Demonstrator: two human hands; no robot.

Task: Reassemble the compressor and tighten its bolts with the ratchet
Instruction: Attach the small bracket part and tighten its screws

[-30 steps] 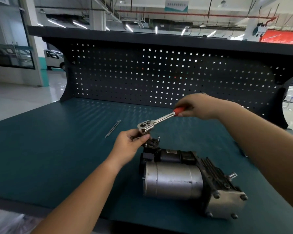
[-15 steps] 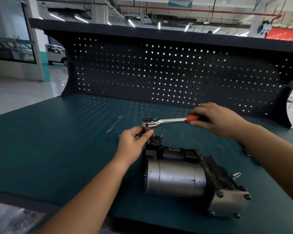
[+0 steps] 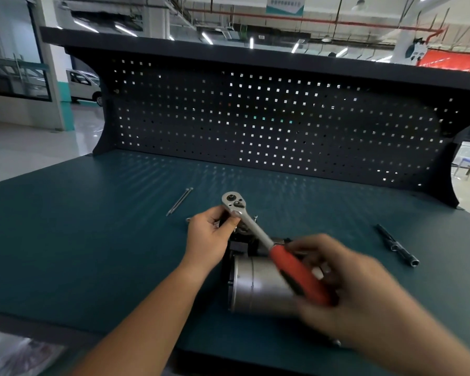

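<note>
**Hand Position on the Ratchet**

My left hand (image 3: 209,234) reaches forward over the table (image 3: 92,240), with the forearm running up from the lower left. Its fingers (image 3: 217,213) and thumb are clamped on the neck of the ratchet (image 3: 251,226), just below the round steel head. My right hand (image 3: 345,289) comes in from the lower right and is blurred. Its fingers are curled round the red handle, which slants down toward me.

The ratchet head sits above the far end of the compressor (image 3: 258,286). I cannot tell whether it is seated on a bolt, because my left hand hides the joint. The compressor lies on its side near the table's front edge, partly covered by my right hand.

The table top is dark teal. Two long bolts (image 3: 179,201) lie side by side to the left of the ratchet head. A dark socket extension (image 3: 398,245) lies well apart to the right. A perforated back panel (image 3: 255,118) and a top shelf (image 3: 228,54) close the rear. Beyond them is a hall with ceiling strip lights and a white vehicle (image 3: 83,86) at left.
</note>
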